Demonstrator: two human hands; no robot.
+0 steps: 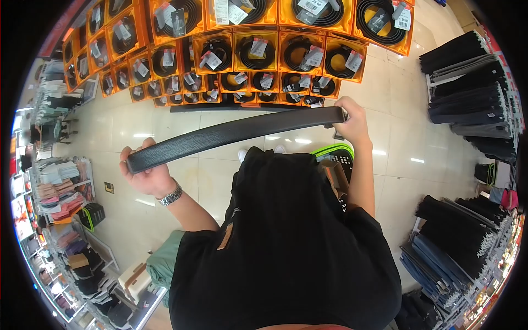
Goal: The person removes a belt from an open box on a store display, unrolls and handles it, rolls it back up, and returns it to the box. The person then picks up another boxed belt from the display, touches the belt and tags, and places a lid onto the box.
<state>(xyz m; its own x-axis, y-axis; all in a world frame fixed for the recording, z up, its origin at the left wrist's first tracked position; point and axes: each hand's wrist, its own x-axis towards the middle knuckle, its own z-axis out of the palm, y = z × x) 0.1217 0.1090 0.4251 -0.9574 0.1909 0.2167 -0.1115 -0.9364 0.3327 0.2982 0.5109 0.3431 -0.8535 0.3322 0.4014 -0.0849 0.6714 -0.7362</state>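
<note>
A black leather belt [236, 132] is stretched between my two hands, bowing slightly upward in the middle. Its left end lies in my left hand [146, 173], with the fingers wrapped behind and the thumb below; a metal watch sits on that wrist. At the other end, my right hand [352, 122] grips the belt from the side, fingers curled over it. Something dark and small, perhaps the buckle, hangs just under the right hand. Beyond the belt, a display rack of orange boxes [258, 50] holds coiled black belts with white and grey tags.
A black basket with a green rim [335, 148] stands by my right forearm, with a cardboard box [335, 179] in it. Hanging dark trousers [467, 91] line the right side. Folded clothes [63, 201] fill shelves at left. The floor [209, 181] is glossy pale tile.
</note>
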